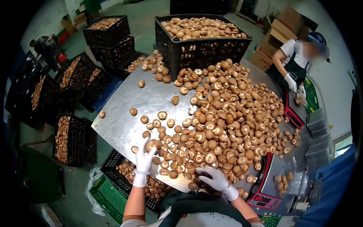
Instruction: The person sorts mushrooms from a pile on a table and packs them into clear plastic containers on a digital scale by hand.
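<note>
Mushrooms (227, 125) lie heaped on the metal tabletop (126, 100). The left hand (144, 160) has its fingers parted around one, hold unclear; the right hand (216, 179) spreads its fingers, apparently empty. Behind stands a mushroom-filled black crate (211, 53); more filled crates (104, 39) crowd the green floor (141, 24).

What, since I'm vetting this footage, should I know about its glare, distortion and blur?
Head view: wide-angle distortion, with black corners; glare whitens parts of the metal table left of the mushroom pile; a blurred patch covers the co-worker's face; left hand and right hand look fairly clear.
</note>
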A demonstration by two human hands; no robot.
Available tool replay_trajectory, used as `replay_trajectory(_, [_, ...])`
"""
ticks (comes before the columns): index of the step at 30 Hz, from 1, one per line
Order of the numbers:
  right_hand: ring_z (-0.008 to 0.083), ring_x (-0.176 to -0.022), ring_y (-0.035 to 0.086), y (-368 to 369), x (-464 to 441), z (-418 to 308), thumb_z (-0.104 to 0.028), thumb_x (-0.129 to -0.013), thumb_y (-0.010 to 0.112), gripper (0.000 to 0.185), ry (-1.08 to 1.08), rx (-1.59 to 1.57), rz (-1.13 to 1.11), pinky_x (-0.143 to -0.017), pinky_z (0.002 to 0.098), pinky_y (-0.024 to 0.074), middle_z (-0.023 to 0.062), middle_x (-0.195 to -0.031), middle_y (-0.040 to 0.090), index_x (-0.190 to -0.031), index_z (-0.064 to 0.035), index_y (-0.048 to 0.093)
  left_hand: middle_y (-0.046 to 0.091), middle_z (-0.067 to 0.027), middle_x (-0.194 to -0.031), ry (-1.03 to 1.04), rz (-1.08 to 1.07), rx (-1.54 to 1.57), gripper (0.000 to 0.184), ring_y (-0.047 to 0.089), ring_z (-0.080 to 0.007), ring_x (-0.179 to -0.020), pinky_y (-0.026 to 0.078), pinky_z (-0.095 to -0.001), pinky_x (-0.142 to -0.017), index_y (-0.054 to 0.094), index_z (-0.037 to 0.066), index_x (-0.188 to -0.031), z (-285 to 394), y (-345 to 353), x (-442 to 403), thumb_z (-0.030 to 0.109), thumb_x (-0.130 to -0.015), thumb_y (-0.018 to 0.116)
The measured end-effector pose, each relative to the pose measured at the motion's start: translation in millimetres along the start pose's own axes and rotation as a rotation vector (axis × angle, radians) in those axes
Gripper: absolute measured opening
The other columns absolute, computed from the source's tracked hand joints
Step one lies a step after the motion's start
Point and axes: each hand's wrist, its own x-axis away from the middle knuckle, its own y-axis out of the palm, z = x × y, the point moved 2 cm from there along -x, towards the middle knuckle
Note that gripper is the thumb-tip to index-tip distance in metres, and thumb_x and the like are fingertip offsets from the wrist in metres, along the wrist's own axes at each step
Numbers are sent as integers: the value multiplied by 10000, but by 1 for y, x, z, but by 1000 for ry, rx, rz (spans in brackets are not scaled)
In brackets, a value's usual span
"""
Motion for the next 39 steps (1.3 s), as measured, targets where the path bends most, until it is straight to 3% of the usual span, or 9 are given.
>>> replay_trajectory(4, [196, -1079, 544, 16, -12, 5, -327, -924, 553, 620, 134, -1146, -57, -872, 292, 489, 104, -1319, 472, -1433, -88, 292, 550, -157, -1264, 213, -540, 63, 585, 506, -254, -1199, 386, -359, -1025, 515, 38, -1282, 63, 63, 49, 181, -760, 737])
replay_trajectory(8, [188, -960, 592, 5, -24, 18, -306, -936, 524, 403, 70, -1107, 70, -814, 225, 474, 111, -1094, 606, -1199, -1, 532, 570, -146, -1207, 288, -413, -105, 495, 538, -303, -1123, 418, -373, -971, 559, 40, -1220, 53, 110, 22, 208, -780, 713])
replay_trajectory(10, [124, -810, 590, -15, -32, 22, -246, -925, 546, 270, 74, -958, 203, -736, 221, 472, 72, -893, 641, -949, 15, 610, 571, -146, -1183, 404, -324, -186, 461, 537, -313, -1105, 426, -371, -956, 565, 37, -1201, 52, 132, 5, 179, -781, 695])
replay_trajectory(14, [188, -839, 631, -67, -71, 1, -160, -852, 616, 246, -133, 78, 478, -723, 290, 512, 81, -991, 644, -1078, -64, 622, 569, -152, -1165, 463, -392, -241, 469, 522, -318, -1110, 425, -363, -950, 564, 53, -1205, 23, 174, -15, 178, -771, 690])
replay_trajectory(19, [209, -698, 639, -50, -118, 29, -120, -789, 572, 415, -60, 1038, 452, -551, 342, 515, 62, -1130, 584, -1195, -207, 564, 554, -112, -1224, -109, -433, 332, 393, 557, -154, -1028, 486, -298, -863, 492, 51, -1291, -3, 165, -31, 161, -917, 541])
replay_trajectory(23, [204, -659, 622, -51, -129, 35, -132, -801, 547, 330, -30, 1118, 490, -530, 329, 510, 57, -981, 583, -1124, -195, 579, 491, -167, -1311, -441, -635, 868, 470, 580, -325, -1110, 526, -350, -858, 309, 35, -1401, 0, 134, -25, 183, -963, 391])
replay_trajectory(31, [93, -707, 581, -71, -90, 22, -151, -935, 519, 414, 143, -564, 202, -677, 231, 502, 17, -1043, 625, -1337, -75, 460, 439, -163, -1362, -345, -577, 832, 562, 583, -302, -1104, 542, -318, -830, 253, 53, -1438, 50, 98, 19, 210, -943, 467])
replay_trajectory(35, [149, -1238, 423, -31, -65, 14, -190, -970, 464, 430, 73, -757, -20, -1055, 301, 312, 70, -1348, 472, -1366, -32, 413, 390, -122, -1412, -23, -647, 438, 537, 450, -232, -1251, 443, -328, -971, 334, 36, -1415, 68, 101, 50, 178, -925, 502])
replay_trajectory(39, [167, -1239, 432, 0, -57, 22, -139, -969, 425, 426, 143, -1050, 18, -1049, 280, 323, 104, -1348, 462, -1363, 18, 391, 404, -117, -1405, -213, -615, 568, 514, 461, -230, -1235, 448, -321, -953, 304, 15, -1422, 64, 102, 68, 136, -947, 461])
